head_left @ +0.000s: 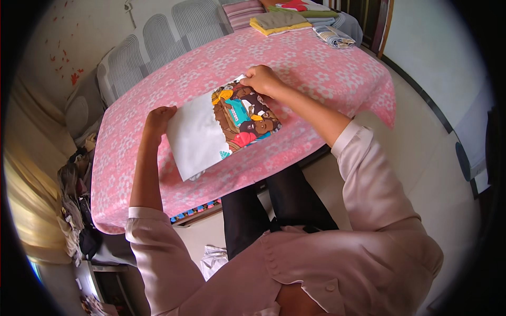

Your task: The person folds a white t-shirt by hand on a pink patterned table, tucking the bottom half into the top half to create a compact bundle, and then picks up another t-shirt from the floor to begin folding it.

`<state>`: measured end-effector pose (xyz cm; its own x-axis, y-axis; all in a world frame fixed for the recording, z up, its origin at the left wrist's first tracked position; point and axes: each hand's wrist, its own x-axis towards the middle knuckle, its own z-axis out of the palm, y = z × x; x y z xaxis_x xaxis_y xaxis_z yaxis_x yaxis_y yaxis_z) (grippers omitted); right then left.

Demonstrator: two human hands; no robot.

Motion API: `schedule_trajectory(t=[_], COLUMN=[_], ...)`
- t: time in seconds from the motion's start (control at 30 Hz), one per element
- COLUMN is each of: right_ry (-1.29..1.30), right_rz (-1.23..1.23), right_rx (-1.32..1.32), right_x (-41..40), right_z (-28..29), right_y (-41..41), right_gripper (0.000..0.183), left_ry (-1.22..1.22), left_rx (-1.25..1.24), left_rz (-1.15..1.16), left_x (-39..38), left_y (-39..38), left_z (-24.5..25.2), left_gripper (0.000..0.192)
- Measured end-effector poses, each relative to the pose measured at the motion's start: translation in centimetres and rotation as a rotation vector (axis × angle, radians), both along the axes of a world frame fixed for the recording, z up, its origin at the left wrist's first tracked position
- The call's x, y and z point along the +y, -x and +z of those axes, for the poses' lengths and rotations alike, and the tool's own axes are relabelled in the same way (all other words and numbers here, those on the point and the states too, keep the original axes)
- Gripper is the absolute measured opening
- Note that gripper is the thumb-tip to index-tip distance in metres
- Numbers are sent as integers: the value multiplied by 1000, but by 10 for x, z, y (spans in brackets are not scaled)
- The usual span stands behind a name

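A flat white folded garment (pixel 193 134), likely a T-shirt, is held over a pink flowered cloth (pixel 130 134) that covers the table or bed before me. Its right half bears a colourful print of cartoon figures, with a small teal logo near the front edge. My left hand (pixel 158 122) grips the far left corner, fingers curled in. At the far right corner, my right hand (pixel 263 81) pinches the edge between thumb and fingers. The front edge of the garment hangs free, with a bit of white fabric showing under it. Whether its underside touches the cloth I cannot tell.
Folded clothes (pixel 280 21) in yellow and olive lie at the far right, beside a rolled striped cloth (pixel 334 36). A grey patterned sofa (pixel 162 37) runs along the back. Dark clothes (pixel 79 189) are heaped at left. White fabric (pixel 213 260) lies on the floor.
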<state>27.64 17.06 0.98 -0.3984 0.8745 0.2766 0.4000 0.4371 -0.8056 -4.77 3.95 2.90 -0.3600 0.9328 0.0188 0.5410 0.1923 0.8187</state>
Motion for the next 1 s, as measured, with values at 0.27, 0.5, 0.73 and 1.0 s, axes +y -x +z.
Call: schedule_trajectory(t=[0.27, 0.5, 0.73, 1.0], right_ry=[-642, -320, -477, -335], right_rz=[186, 408, 359, 367], right_rx=[-220, -546, -257, -309], right_x=[-30, -39, -27, -29], right_z=[17, 14, -12, -7], right_y=[10, 9, 9, 6], right_gripper=[49, 70, 58, 54], left_ry=[-366, -45, -379, -581], left_rx=[627, 771, 565, 753], left_rz=[-45, -364, -270, -394], left_x=[-21, -45, -66, -170], left_y=[-58, -70, -56, -84], left_z=[11, -18, -21, -29], left_gripper=[30, 57, 57, 46])
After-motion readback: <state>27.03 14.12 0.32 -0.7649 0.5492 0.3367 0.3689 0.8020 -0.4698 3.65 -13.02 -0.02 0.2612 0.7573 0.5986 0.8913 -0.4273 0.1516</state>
